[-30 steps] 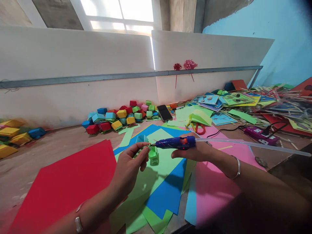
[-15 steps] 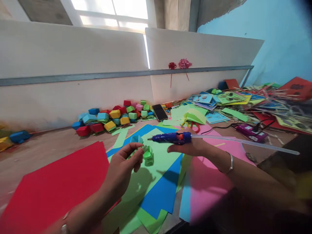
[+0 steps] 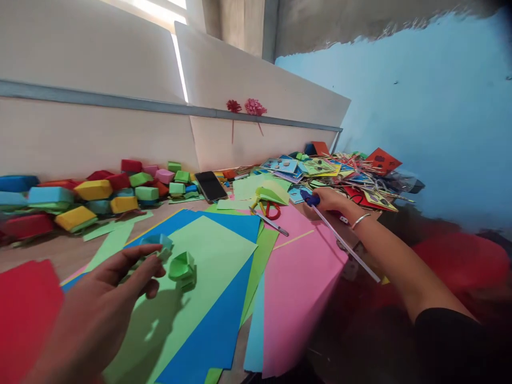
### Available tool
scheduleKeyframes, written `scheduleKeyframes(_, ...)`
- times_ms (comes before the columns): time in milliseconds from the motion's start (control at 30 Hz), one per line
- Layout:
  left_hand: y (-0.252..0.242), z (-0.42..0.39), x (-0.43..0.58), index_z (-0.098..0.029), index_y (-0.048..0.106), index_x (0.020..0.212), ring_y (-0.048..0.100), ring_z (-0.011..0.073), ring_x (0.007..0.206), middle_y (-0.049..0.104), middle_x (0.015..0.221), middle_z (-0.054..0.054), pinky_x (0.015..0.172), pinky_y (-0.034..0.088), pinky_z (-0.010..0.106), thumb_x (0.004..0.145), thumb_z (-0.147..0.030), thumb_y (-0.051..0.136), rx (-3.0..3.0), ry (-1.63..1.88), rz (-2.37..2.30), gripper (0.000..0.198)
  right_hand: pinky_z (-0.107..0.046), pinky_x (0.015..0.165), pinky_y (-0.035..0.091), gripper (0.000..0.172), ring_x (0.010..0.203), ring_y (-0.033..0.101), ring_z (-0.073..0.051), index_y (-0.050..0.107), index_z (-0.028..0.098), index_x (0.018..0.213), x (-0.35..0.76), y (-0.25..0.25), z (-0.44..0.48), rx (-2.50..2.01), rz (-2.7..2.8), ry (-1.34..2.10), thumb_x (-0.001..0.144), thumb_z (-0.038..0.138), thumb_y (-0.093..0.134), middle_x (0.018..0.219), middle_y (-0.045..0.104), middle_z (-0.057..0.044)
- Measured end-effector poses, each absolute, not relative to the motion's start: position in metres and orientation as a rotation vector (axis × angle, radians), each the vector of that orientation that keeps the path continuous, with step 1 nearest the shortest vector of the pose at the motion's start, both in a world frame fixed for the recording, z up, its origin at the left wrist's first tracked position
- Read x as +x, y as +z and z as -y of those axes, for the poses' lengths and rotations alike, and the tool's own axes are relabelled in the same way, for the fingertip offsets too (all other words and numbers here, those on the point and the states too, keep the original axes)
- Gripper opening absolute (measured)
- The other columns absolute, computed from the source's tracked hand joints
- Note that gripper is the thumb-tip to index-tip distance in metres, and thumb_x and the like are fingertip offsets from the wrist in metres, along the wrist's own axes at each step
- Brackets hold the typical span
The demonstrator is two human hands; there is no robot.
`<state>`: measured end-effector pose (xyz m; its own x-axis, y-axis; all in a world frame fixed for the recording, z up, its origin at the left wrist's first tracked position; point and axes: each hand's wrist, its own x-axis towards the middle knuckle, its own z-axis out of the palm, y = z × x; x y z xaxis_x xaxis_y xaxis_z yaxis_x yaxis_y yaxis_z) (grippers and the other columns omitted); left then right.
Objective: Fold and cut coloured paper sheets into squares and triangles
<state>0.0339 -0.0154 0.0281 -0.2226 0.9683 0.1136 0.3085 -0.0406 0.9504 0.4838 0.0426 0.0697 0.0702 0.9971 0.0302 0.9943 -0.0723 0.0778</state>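
Between the thumb and fingers of my left hand (image 3: 108,304) is a small light-green folded paper piece (image 3: 165,256), partly covered by the fingertips. Just right of it, a green folded paper box (image 3: 182,266) lies on a light-green sheet (image 3: 220,245). A light-blue paper box (image 3: 163,241) sits behind the fingers. My right hand (image 3: 332,200) is closed round a dark blue glue gun (image 3: 309,198), out at the right near the table's edge. A long clear glue stick (image 3: 348,245) sticks out of the gun toward me.
Colourful paper blocks (image 3: 94,189) are heaped along the white panel, with a phone (image 3: 211,186) beside them. Scissors (image 3: 272,210) and a silver pen-like tool (image 3: 272,222) lie past the pink sheet (image 3: 298,288). Cards and sticks (image 3: 340,170) pile up at the back right.
My right hand has carried the glue gun away to the right and turned it. My left hand still pinches the green paper piece. The view has swung rightward.
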Motion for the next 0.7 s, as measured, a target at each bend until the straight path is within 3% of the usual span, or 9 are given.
scheduleKeyframes(167, 0.027, 0.010, 0.035, -0.019, 0.069, 0.085, 0.052, 0.0138, 0.052, 0.061, 0.061, -0.002, 0.051, 0.041, 0.026, 0.055, -0.064, 0.078, 1.325, 1.335, -1.449, 0.054, -0.024, 0.063, 0.036, 0.038, 0.079, 0.062, -0.019, 0.073, 0.012, 0.098, 0.483, 0.060, -0.062, 2.075, -2.089, 0.024, 0.062, 0.022, 0.080, 0.094, 0.073, -0.009)
scheduleKeyframes(267, 0.018, 0.003, 0.032, -0.019, 0.069, 0.088, 0.048, 0.0129, 0.052, 0.058, 0.061, -0.003, 0.050, 0.038, 0.025, 0.062, -0.057, 0.075, 1.372, 1.387, -1.428, 0.046, -0.026, 0.062, 0.037, 0.024, 0.074, 0.064, -0.022, 0.074, 0.010, 0.082, 0.470, 0.071, -0.064, 1.992, -2.022, 0.036, 0.058, 0.009, 0.079, 0.083, 0.072, -0.012)
scheduleKeyframes(367, 0.011, 0.000, 0.030, -0.020, 0.070, 0.086, 0.049, 0.0136, 0.053, 0.059, 0.064, -0.002, 0.050, 0.038, 0.025, 0.066, -0.053, 0.071, 1.445, 1.431, -1.434, 0.039, -0.030, 0.065, 0.039, 0.011, 0.080, 0.066, -0.027, 0.074, 0.010, 0.075, 0.430, 0.082, -0.053, 1.965, -2.021, 0.140, 0.065, 0.005, 0.074, 0.082, 0.071, -0.018)
scheduleKeyframes(433, 0.007, -0.001, 0.031, -0.021, 0.069, 0.087, 0.051, 0.0148, 0.055, 0.061, 0.067, -0.001, 0.052, 0.039, 0.026, 0.068, -0.051, 0.069, 1.481, 1.449, -1.434, 0.035, -0.030, 0.070, 0.040, 0.008, 0.088, 0.065, -0.026, 0.075, 0.015, 0.085, 0.385, 0.083, -0.042, 1.885, -2.272, 0.170, 0.079, 0.015, 0.070, 0.091, 0.071, -0.015)
scheduleKeyframes(500, 0.004, 0.000, 0.031, -0.022, 0.068, 0.087, 0.052, 0.0158, 0.056, 0.061, 0.068, -0.001, 0.054, 0.040, 0.026, 0.071, -0.049, 0.067, 1.511, 1.468, -1.431, 0.031, -0.029, 0.077, 0.042, 0.020, 0.091, 0.063, -0.023, 0.073, 0.018, 0.100, 0.330, 0.076, -0.032, 1.677, -2.721, -0.007, 0.083, 0.028, 0.072, 0.097, 0.070, -0.012)
scheduleKeyframes(600, 0.001, 0.002, 0.030, -0.023, 0.065, 0.085, 0.054, 0.0175, 0.058, 0.062, 0.069, 0.000, 0.057, 0.041, 0.028, 0.075, -0.046, 0.064, 1.593, 1.504, -1.439, 0.025, -0.030, 0.080, 0.046, 0.058, 0.094, 0.061, -0.021, 0.061, 0.015, 0.128, 0.256, 0.055, -0.024, 1.578, -3.053, -0.387, 0.078, 0.039, 0.079, 0.108, 0.066, -0.012)
scheduleKeyframes(700, 0.000, 0.004, 0.029, -0.024, 0.064, 0.084, 0.056, 0.0189, 0.060, 0.064, 0.071, 0.001, 0.059, 0.042, 0.029, 0.079, -0.044, 0.061, 1.685, 1.516, -1.435, 0.021, -0.032, 0.080, 0.048, 0.071, 0.098, 0.059, -0.024, 0.062, 0.012, 0.127, 0.214, 0.032, -0.025, 1.614, -3.031, -0.564, 0.066, 0.037, 0.088, 0.106, 0.064, -0.012)
